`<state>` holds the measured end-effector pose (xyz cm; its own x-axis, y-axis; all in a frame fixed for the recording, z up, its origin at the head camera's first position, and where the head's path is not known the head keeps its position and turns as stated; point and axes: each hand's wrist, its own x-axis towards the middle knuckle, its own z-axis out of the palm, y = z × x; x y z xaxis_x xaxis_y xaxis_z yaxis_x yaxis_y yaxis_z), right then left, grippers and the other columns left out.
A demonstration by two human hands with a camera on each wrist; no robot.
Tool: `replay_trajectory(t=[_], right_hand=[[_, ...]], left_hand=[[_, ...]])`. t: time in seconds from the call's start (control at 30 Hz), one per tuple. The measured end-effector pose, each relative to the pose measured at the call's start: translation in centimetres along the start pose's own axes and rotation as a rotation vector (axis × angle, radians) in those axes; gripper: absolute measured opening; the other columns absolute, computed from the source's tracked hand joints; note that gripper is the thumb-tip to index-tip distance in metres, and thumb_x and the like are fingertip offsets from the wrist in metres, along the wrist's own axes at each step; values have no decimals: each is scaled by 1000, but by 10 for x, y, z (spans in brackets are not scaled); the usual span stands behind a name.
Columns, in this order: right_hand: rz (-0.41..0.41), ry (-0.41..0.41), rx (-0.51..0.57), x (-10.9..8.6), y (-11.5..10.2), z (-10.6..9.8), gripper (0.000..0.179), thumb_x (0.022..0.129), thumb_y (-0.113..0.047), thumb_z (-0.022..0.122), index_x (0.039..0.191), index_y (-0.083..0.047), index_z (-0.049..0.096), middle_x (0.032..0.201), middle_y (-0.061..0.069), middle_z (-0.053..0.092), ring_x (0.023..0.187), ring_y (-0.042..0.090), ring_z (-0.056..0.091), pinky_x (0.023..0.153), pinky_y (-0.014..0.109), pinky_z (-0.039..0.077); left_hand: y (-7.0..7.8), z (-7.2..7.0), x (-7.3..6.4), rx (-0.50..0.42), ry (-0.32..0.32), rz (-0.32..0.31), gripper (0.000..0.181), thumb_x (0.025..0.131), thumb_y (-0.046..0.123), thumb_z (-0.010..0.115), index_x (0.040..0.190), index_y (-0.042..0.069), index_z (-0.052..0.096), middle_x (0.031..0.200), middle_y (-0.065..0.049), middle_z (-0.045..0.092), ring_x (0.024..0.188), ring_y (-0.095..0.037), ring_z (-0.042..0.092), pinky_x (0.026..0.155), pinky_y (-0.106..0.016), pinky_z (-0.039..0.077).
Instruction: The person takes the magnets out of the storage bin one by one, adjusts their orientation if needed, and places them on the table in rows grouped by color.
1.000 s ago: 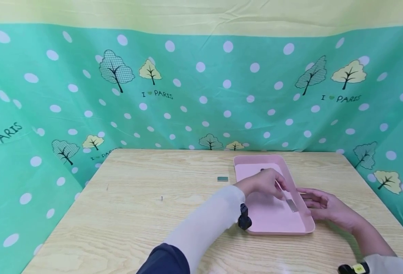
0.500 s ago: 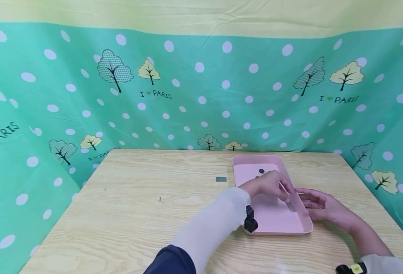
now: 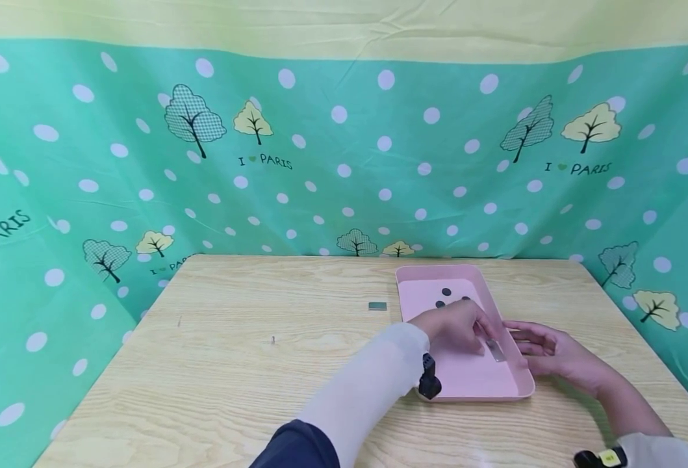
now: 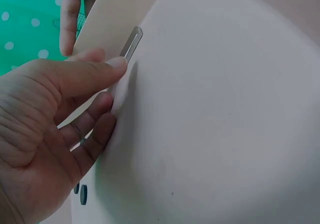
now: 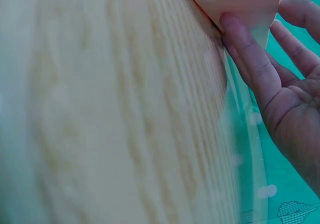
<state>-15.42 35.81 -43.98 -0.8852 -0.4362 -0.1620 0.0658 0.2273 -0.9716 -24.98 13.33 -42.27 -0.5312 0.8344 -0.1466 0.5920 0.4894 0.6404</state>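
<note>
My left hand point(image 3: 463, 325) reaches into a pink tray point(image 3: 525, 383). Its thumb and index finger pinch the upper end of a small flat silver metal plate point(image 3: 496, 351), which lies close over the tray floor; in the left wrist view the metal plate point(image 4: 132, 43) sticks out past the thumb tip. The other fingers curl loosely beside the tray floor. Outside the tray, my right hand point(image 3: 554, 351) touches its right wall with fingertips. The right wrist view shows that thumb point(image 5: 245, 44) against the pink wall.
Black round discs lie toward the tray's far end, among them a black disc point(image 3: 446, 292). On the wooden table point(image 3: 203, 390) left of the tray is a small green rectangular piece point(image 3: 377, 306). A tiny item point(image 3: 273, 339) lies farther left. A green patterned curtain point(image 3: 320, 130) stands behind.
The left hand has shifted slightly within the tray, its fingers coming to the plate's upper end, uncovering more black discs. The right hand and tray hold still.
</note>
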Motion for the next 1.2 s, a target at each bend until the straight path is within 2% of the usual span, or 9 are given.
replay_trajectory(t=[0.17,0.27,0.43,0.7,0.8,0.97,1.2], right_hand=[[-4,-11,5,-1,0,-1,63,94,-2,59,149,0,30,130,-6,57,114,7,58,87,39,55],[-15,-19,10,-2,1,-2,62,94,-1,58,149,-1,31,131,-6,58,114,8,58,86,40,55],[-22,-27,19,-2,2,-3,60,94,0,57,149,-3,33,130,-5,59,115,9,59,86,40,55],[-36,-37,16,-2,2,-3,61,94,1,57,149,2,29,130,-6,60,115,9,59,87,38,54],[-40,-42,20,-2,2,-3,61,94,2,56,149,2,28,130,-6,60,115,9,59,87,38,54],[-53,-46,25,-3,2,-3,61,94,2,56,149,4,27,131,-4,60,115,10,59,87,39,54],[-73,-70,50,-3,2,-2,60,94,5,54,149,0,31,132,-3,59,116,11,59,86,40,55]], left_hand=[[2,1,-1,8,-36,1,34,81,3,77,112,16,75,101,15,71,85,7,56,75,-4,40],[2,2,1,60,-55,4,35,83,5,76,115,19,73,105,18,68,87,7,54,75,-4,38],[3,3,4,113,-87,11,36,83,6,76,116,19,73,105,19,67,87,6,52,76,-4,37],[2,4,6,128,-95,16,38,82,6,77,117,19,72,105,19,67,87,6,53,76,-4,37],[1,5,7,117,-99,21,35,82,5,76,114,19,73,102,19,67,87,7,52,77,-3,36],[0,7,7,117,-104,26,24,82,6,77,103,19,76,88,19,65,79,5,49,73,-5,37],[1,7,7,103,-107,11,24,81,11,81,103,18,77,84,19,66,76,4,47,71,-6,37]])
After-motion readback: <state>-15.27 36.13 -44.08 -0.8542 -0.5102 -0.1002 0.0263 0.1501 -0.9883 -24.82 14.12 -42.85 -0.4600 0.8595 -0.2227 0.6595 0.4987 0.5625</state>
